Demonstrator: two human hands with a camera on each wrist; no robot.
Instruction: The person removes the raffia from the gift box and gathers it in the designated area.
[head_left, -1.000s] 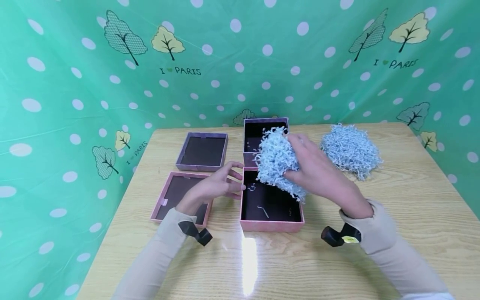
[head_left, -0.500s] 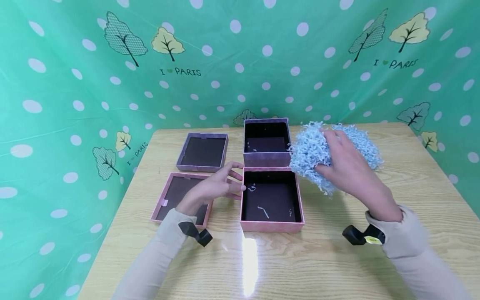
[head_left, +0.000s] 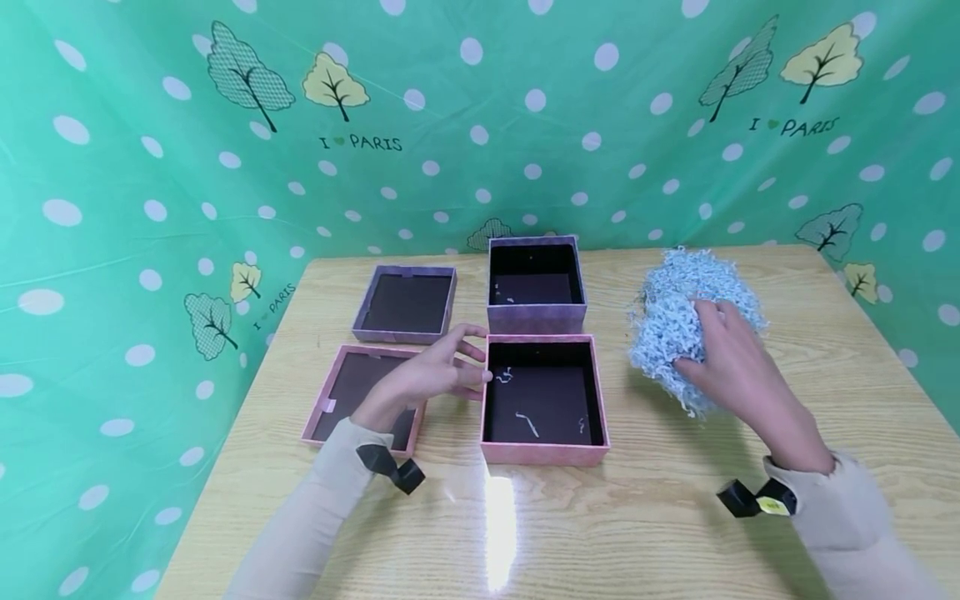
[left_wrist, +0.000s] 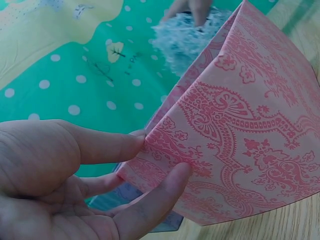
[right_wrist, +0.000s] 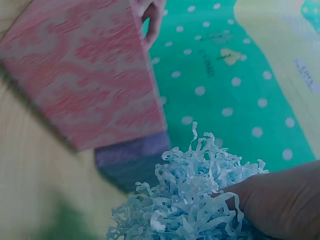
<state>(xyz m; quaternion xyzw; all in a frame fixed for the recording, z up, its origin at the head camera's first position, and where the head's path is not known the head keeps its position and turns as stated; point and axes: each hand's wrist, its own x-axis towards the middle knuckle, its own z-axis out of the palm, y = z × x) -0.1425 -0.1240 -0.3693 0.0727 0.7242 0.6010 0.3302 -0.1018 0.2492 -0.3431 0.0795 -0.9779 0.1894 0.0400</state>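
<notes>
My right hand (head_left: 738, 367) grips a clump of light blue shredded paper (head_left: 667, 333), held low and overlapping the larger pile of the same shreds (head_left: 705, 279) in the head view. In the right wrist view, the thumb (right_wrist: 285, 200) presses into the shreds. My left hand (head_left: 435, 367) rests its fingertips against the left wall and rim of an uncovered pink box (head_left: 545, 453). Up close in the left wrist view, straight fingers touch that box's patterned side (left_wrist: 240, 125). A few stray shreds (head_left: 527, 423) lie on its black floor.
An uncovered purple box (head_left: 536, 318) stands directly behind the pink one. To the left lie a purple lid (head_left: 403, 337) and a pink lid (head_left: 322, 400), both with dark insides up. A green dotted curtain (head_left: 480, 125) backs the wooden table (head_left: 600, 533).
My right hand has carried the shredded paper clump rightward and down, from over the pink box to the pile's near-left side. The left hand has stayed at the box.
</notes>
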